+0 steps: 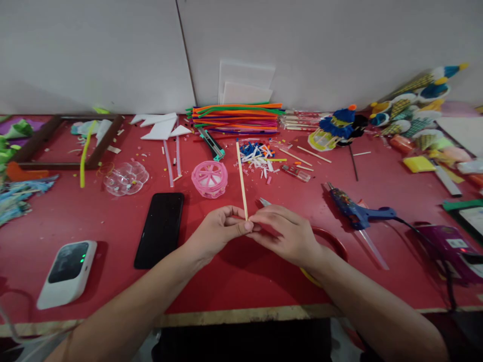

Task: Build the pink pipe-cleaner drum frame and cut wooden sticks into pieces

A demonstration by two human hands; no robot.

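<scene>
A thin pale wooden stick [242, 181] stands nearly upright in front of me, its far end over the loose scraps. Its lower end is pinched between the thumb and fingers of my left hand [221, 229]. My right hand [285, 232] meets the left at that same end, fingers closed around it; the fingertips partly hide one another. Under my right hand lies a tool with a metal tip [264, 202] and red and yellow handles, mostly covered. Just beyond my left hand sits a round pink openwork piece [210, 179] with spokes on top.
A black phone [159, 230] and a white device with a screen [68, 273] lie at left. A blue glue gun [356, 208] with its cord lies right. Behind are a cutter [211, 144], coloured pipe cleaners [236, 119], small cut pieces [258, 157] and a blue-topped craft figure [339, 125].
</scene>
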